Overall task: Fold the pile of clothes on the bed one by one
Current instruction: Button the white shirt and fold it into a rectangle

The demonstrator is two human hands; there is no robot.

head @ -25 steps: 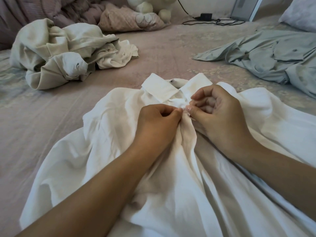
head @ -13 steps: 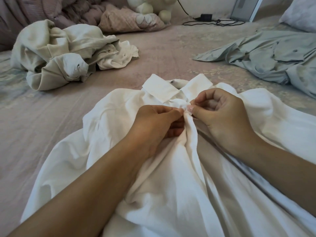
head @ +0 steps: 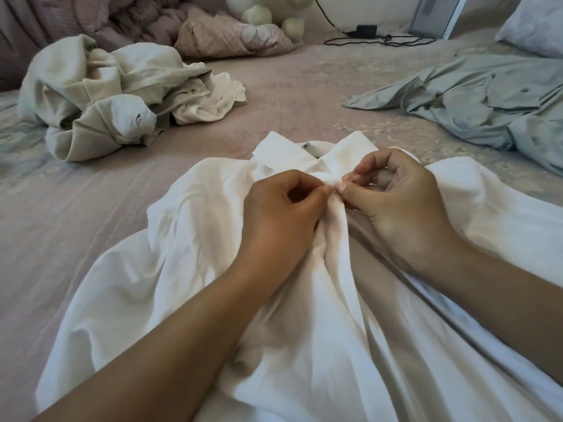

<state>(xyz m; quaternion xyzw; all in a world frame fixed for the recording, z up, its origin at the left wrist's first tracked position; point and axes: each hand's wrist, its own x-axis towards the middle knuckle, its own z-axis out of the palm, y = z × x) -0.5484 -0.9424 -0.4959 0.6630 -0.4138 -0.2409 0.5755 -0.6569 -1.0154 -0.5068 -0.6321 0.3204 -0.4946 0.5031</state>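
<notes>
White shirt (head: 182, 269) lies spread front-up on the bed (head: 76, 223), collar at 12 o'clock, hem toward 6.

Head view: 2 hands, 3 lots of clothing. Left hand (head: 280, 214) and right hand (head: 399, 202) meet at frame centre, just below the collar (head: 283, 153); each pinches the shirt's front edge btwn thumb and forefinger, other fingers curled. The pinched fabric sits right at the fingertips, w/ the rest of the shirt fanning out toward 6 under both forearms. A small tag (head: 305, 145) shows inside the collar; its print is too small to read.

Beige crumpled pile (head: 106, 95) at 10 o'clock, well apart from the shirt. Grey-green garment (head: 487, 99) at 2 o'clock. 1 black charger w/ cable (head: 367, 29) at 1 o'clock, near the bed's far edge.
</notes>
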